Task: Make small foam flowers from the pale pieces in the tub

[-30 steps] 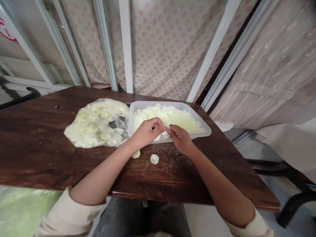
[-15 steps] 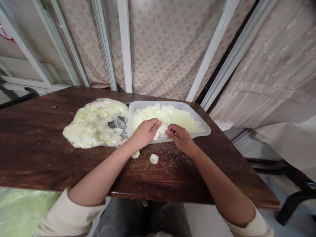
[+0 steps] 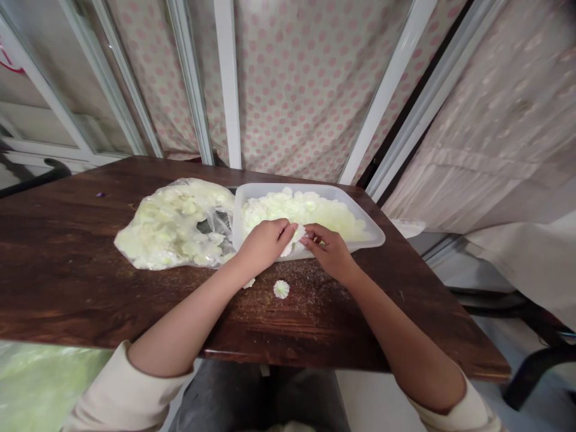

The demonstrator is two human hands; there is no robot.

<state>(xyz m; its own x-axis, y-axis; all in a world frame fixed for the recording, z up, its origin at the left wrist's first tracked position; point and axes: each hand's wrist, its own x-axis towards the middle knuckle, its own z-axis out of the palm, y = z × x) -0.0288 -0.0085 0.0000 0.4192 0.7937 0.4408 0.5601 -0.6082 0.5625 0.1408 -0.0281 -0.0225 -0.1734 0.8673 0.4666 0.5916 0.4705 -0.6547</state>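
My left hand (image 3: 263,244) and my right hand (image 3: 330,249) meet over the near edge of a translucent plastic tub (image 3: 377,231) heaped with pale white-green flower heads (image 3: 310,213). Both pinch the same small white flower (image 3: 297,233) between their fingertips, fingers curled. A single loose flower (image 3: 281,289) lies on the dark wooden table (image 3: 67,282) just below my hands. Another flower (image 3: 248,282) peeks out under my left wrist.
A clear plastic bag (image 3: 173,225) full of the same flowers lies left of the tub. The table's near edge runs across the lower part of the view. Dotted curtains (image 3: 306,78) hang behind, and a black chair frame (image 3: 535,372) stands at the right.
My hands have stayed at the tub's near edge, fingertips shifting slightly on the flower. The view has drifted a little.
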